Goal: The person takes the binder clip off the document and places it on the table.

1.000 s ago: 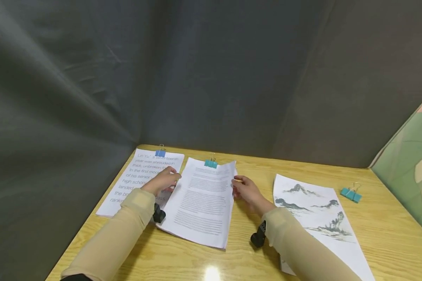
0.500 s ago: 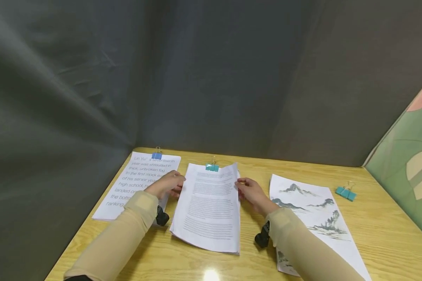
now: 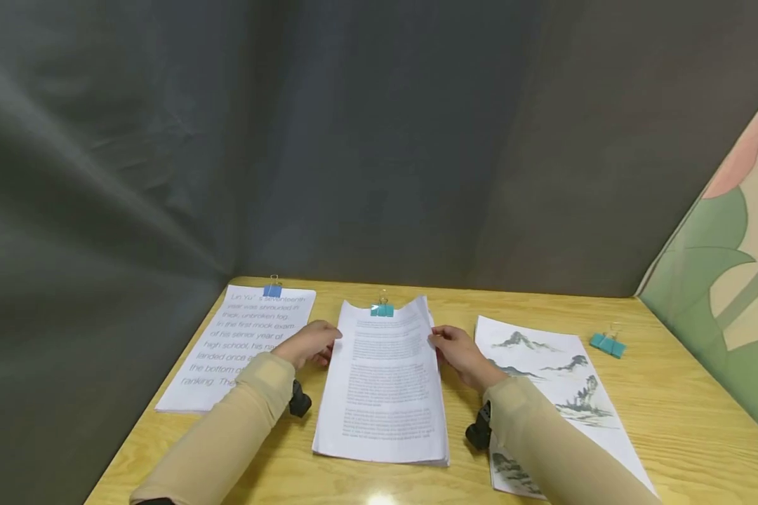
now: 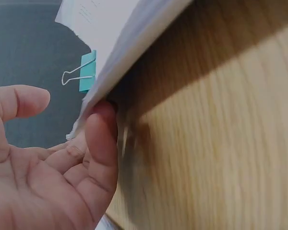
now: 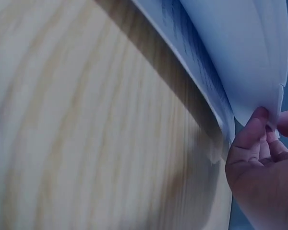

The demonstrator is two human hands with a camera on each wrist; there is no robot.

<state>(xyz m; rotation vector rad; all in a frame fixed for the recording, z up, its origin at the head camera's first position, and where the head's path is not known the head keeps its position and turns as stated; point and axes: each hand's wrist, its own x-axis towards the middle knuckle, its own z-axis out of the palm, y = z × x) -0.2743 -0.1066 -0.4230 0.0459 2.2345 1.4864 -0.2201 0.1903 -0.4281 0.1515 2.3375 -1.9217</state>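
Observation:
A stack of printed sheets [image 3: 385,393], held at the top by a teal binder clip [image 3: 382,310], lies between both hands, its upper corners bent upward. My left hand [image 3: 309,342] is at its left edge; in the left wrist view the fingers [image 4: 100,143] reach under the edge while the thumb stands apart from the paper. At the opposite edge my right hand [image 3: 464,352] pinches upper sheets [image 5: 249,57] between thumb and fingers. Lower sheets [image 5: 201,76] hang apart beneath them in the right wrist view.
Left on the wooden table [image 3: 688,393] lies a large-print stack [image 3: 227,351] with a blue binder clip [image 3: 273,290]. Right are sheets with an ink landscape [image 3: 543,351], partly under my right forearm, and a loose teal binder clip [image 3: 608,344]. A dark curtain [image 3: 379,140] stands behind.
Both hands have shifted the middle stack rightward, away from the large-print stack, and its lower end has swung right so it lies straighter. The head view has turned slightly right.

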